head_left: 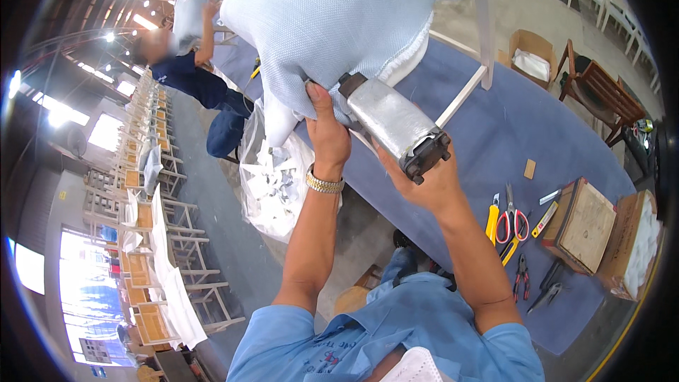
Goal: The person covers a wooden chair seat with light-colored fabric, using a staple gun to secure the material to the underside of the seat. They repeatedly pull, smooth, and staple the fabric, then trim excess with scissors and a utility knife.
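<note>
A chair with a pale frame [484, 25] stands on the blue-covered table, its padded part draped in light blue woven fabric [332, 18]. White padding [410, 60] shows under the fabric's edge. My left hand [329, 131] pinches the fabric's lower edge, thumb on top and the other fingers hidden beneath. In my right hand [428, 180] is a silver and black staple gun [399, 120], its nose against or very close to the fabric beside my left thumb. The gun's body hides most of my right fingers and its handle.
Scissors [512, 223], a yellow cutter [492, 219] and pliers [521, 276] lie on the table [566, 145] at right, near cardboard boxes [581, 223]. A clear bag of white scraps [276, 187] is at left. A co-worker [191, 74] handles another chair far left. Rows of chairs [152, 269] line the left.
</note>
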A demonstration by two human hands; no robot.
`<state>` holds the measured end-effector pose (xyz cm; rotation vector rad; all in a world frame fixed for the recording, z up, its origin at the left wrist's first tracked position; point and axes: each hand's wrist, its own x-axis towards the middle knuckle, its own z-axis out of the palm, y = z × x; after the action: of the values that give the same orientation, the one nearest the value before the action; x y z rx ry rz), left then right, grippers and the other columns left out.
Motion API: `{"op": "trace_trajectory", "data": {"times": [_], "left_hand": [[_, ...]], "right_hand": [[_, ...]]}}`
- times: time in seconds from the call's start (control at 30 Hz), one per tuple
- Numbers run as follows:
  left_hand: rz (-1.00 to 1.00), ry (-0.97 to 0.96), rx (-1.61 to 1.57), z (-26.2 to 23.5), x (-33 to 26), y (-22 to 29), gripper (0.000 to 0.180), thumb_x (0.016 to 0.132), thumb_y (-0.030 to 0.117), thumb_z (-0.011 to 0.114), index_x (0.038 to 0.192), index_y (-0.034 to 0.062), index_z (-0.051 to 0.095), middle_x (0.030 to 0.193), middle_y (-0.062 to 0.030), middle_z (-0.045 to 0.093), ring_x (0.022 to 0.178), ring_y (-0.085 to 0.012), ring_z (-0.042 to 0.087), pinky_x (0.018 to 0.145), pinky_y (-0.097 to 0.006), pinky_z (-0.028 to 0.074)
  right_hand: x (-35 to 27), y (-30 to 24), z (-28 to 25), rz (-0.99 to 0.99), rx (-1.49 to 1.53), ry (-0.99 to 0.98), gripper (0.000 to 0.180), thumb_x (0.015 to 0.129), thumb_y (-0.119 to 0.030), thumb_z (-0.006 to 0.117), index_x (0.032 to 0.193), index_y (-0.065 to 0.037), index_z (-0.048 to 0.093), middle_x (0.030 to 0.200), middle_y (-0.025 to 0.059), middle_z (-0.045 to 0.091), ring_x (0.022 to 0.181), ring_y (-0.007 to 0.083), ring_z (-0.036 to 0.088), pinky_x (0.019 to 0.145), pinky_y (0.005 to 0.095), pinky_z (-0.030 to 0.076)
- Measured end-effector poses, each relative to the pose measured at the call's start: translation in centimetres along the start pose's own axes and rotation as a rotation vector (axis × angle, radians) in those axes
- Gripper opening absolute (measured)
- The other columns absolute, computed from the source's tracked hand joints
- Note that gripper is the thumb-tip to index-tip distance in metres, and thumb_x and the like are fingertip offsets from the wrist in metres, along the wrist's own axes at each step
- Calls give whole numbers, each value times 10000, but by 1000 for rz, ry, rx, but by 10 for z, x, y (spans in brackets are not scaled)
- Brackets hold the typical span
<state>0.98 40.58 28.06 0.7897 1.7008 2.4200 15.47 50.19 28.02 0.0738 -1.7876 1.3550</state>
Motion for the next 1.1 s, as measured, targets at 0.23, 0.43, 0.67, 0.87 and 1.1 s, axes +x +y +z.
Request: {"op": "trace_trajectory", "data": {"times": [0.23, 0.43, 0.67, 0.87, 1.1], "left_hand": [[2, -46, -16, -2, 11, -2, 666, 1024, 543, 428, 1394, -11, 439, 1341, -123, 563, 1154, -221, 611, 946, -367, 530], [137, 7, -23, -11, 24, -12, 681, 1015, 503, 488, 1473, 19, 348, 1445, -120, 483, 1288, -268, 517, 1084, -408, 431], [188, 26, 104, -11, 23, -18, 547, 939, 329, 703, 1304, -54, 563, 1213, -89, 626, 1035, -165, 611, 897, -342, 527], [92, 112, 34, 31, -11, 12, 520, 916, 242, 709, 1292, -88, 565, 1296, -127, 596, 1145, -222, 589, 1011, -359, 468], [226, 122, 99, -6, -6, 1, 559, 889, 171, 746, 1330, -78, 510, 1319, -141, 571, 1189, -234, 552, 1084, -371, 390]], "right_hand": [[10, 12, -7, -331, -255, 56, 330, 732, -98, 759, 1016, 10, 632, 917, 192, 688, 831, 411, 665, 719, 422, 544], [-65, 0, -53, 379, -215, -99, 336, 819, -205, 749, 1075, -10, 650, 1004, 204, 697, 978, 398, 659, 858, 454, 521], [-252, 137, -44, 987, -529, -229, 606, 840, -351, 709, 1345, -86, 503, 1417, 210, 430, 1224, 397, 549, 997, 495, 477], [-307, 154, -78, 896, -603, -234, 492, 809, -297, 710, 1247, -96, 610, 1251, 165, 593, 1165, 370, 587, 980, 464, 481], [-332, 174, -192, 940, -1345, -116, 397, 809, -204, 706, 1195, -144, 635, 1050, 122, 691, 1024, 367, 616, 912, 444, 505]]}}
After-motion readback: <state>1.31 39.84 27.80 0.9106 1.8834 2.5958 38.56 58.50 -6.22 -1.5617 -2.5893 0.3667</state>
